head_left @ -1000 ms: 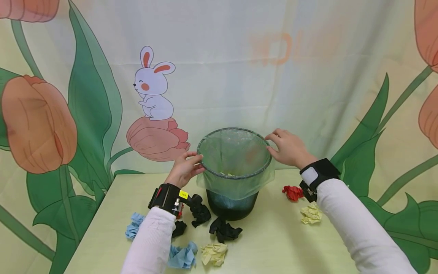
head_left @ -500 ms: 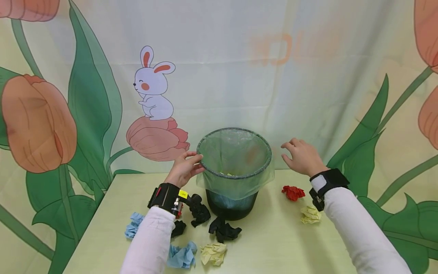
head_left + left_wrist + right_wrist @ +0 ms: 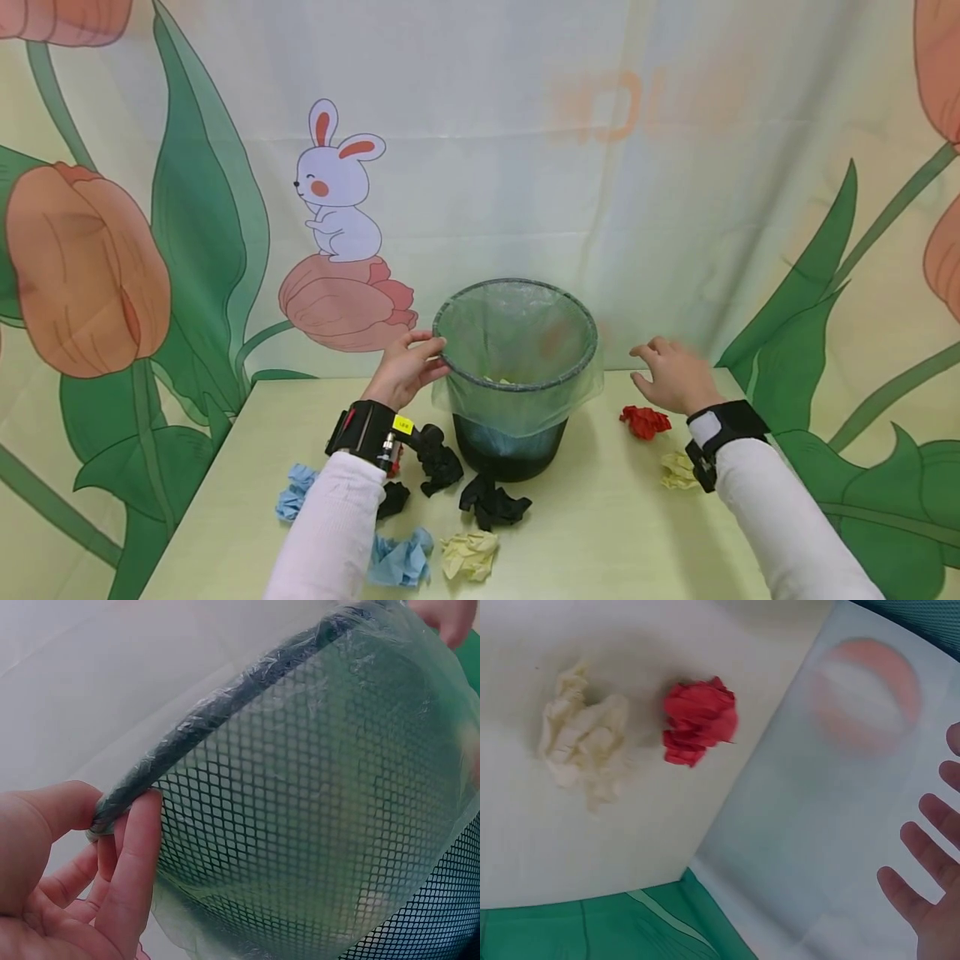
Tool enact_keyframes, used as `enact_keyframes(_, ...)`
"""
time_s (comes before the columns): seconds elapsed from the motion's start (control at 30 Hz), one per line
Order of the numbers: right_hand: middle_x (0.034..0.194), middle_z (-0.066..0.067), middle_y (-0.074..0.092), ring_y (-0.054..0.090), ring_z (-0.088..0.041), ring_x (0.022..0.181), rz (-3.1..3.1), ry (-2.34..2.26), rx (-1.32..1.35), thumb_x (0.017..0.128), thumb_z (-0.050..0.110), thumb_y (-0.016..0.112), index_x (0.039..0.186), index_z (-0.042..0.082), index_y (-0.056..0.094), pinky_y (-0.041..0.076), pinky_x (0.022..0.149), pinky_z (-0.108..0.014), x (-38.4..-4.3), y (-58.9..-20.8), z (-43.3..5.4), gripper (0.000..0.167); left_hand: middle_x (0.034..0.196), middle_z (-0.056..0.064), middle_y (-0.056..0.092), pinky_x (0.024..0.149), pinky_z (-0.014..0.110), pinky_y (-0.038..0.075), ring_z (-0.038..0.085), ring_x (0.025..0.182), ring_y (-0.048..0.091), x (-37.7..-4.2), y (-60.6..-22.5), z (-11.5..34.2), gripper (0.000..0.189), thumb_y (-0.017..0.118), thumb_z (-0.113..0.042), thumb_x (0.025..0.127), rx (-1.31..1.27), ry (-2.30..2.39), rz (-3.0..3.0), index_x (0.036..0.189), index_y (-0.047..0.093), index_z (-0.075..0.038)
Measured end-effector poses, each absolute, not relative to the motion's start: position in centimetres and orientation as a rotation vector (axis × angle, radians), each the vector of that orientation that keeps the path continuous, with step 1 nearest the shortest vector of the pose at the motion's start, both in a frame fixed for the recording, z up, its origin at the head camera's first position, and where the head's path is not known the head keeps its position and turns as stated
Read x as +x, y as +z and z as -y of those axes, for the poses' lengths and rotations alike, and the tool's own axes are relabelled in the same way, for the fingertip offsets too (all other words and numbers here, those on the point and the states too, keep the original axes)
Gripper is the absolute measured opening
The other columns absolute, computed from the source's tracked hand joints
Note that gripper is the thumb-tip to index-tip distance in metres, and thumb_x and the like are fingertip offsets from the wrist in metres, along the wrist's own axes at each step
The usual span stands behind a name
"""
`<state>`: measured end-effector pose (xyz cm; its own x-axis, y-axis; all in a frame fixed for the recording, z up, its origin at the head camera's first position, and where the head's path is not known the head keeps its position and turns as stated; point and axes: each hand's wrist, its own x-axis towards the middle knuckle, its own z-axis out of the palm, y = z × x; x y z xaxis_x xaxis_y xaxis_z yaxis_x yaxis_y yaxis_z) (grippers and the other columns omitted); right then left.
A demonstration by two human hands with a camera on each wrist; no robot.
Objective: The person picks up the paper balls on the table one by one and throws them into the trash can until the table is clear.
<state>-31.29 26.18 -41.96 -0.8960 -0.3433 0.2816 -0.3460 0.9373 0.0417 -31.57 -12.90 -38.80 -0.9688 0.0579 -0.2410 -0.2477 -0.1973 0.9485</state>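
Observation:
A black mesh wastebasket (image 3: 512,460) stands upright, lined with a thin green plastic bag (image 3: 517,407) folded over its rim. My left hand (image 3: 402,373) pinches the left side of that rim through the bag; the left wrist view shows the thumb and fingers on the rim (image 3: 232,697). To the right of the basket my right hand (image 3: 673,377) hovers empty, its fingers spread. Below it lies a crumpled red paper ball (image 3: 645,422), with a pale yellow paper ball (image 3: 678,472) nearer me. Pale yellow bits show inside the basket; its bottom is hidden.
Black paper balls (image 3: 492,504) lie before the basket, one partly behind the left wrist. Blue paper (image 3: 401,558) and another yellow ball (image 3: 469,556) are at the front; more blue paper (image 3: 296,492) is at left. A printed curtain (image 3: 480,167) hangs behind the table.
My right hand has left the basket's right rim and moved right and down, above the red paper ball. The left hand stays on the rim.

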Motion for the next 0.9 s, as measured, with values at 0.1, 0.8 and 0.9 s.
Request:
enact_keyframes(0.1,0.108,-0.016,0.057,0.055,-0.035,0.093,2.861,0.024,0.477,0.085,0.029,0.062,0.114,0.008,0.061,0.052,0.072,-0.046,-30.8,-43.5,-26.5,0.036,0.091,0.006,0.048,0.066,0.022,0.056,0.012,0.068,0.057,-31.6,-38.8,12.9,0.033,0.056,-0.011,0.092,-0.228,2.279,-1.845,0.12,0.041,-0.007)
enact_keyframes(0.8,0.109,-0.019,0.055,0.053,-0.04,0.098,2.994,0.078,0.287,0.082,0.032,0.066,0.119,0.006,0.059,0.051,0.07,-0.055,-27.7,-51.5,-28.4,0.045,0.094,0.008,0.048,0.064,0.021,0.055,0.012,0.067,0.056,-31.7,-39.0,12.9,0.033,0.055,-0.01,0.092,-0.233,2.293,-1.834,0.121,0.04,-0.007)
enact_keyframes(0.9,0.114,-0.02,0.053,0.051,-0.043,0.104,3.024,0.079,0.251,0.083,0.032,0.065,0.12,0.008,0.058,0.049,0.074,-0.059,-27.4,-52.2,-28.8,0.045,0.091,0.006,0.048,0.064,0.021,0.055,0.012,0.067,0.056,-31.7,-39.0,12.9,0.033,0.055,-0.011,0.092,-0.23,2.293,-1.839,0.121,0.04,-0.007)
